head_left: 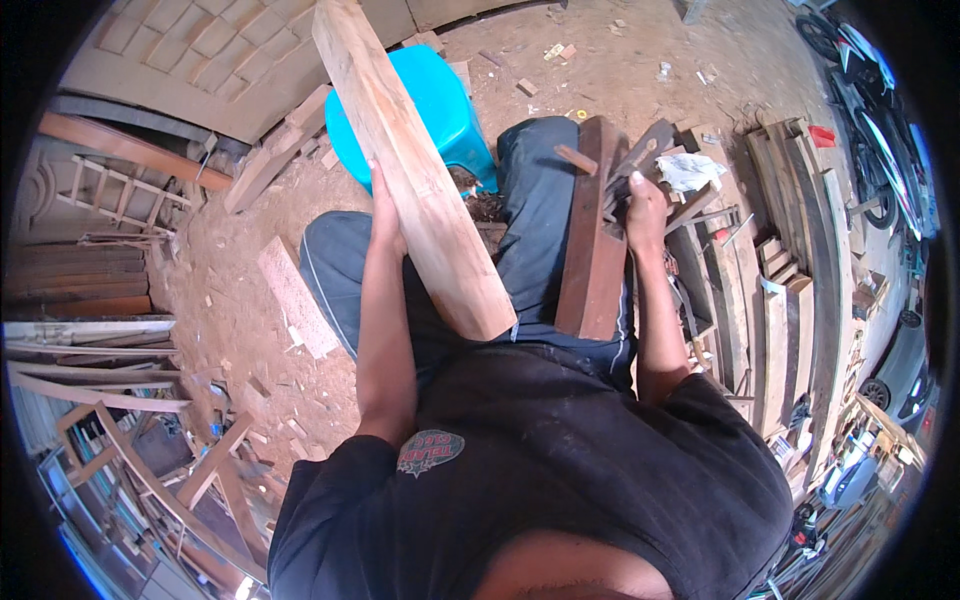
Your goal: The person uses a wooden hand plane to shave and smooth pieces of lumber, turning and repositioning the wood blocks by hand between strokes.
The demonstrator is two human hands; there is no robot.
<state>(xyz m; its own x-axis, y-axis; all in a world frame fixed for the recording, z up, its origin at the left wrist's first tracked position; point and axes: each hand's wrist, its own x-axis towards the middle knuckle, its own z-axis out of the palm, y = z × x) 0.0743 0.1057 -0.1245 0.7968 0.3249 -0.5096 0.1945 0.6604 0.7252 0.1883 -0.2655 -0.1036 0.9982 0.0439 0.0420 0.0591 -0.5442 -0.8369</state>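
My left hand (pixel 385 215) grips the side of a long pale wooden plank (pixel 410 165). The plank slants up from my lap toward the top of the view. My right hand (pixel 645 212) is closed on a dark brown wooden hand plane (pixel 592 240) that rests along my right thigh. I am seated, with dark trousers (pixel 530 200) under both pieces. A bright blue plastic stool (pixel 440 105) stands on the ground behind the plank.
Sawdust and wood offcuts cover the dirt floor (pixel 610 70). Stacked boards and planks (pixel 790 290) lie to my right. A short pale board (pixel 298 298) lies on the ground at left. Wooden frames (pixel 110 200) and carved panels lean at far left.
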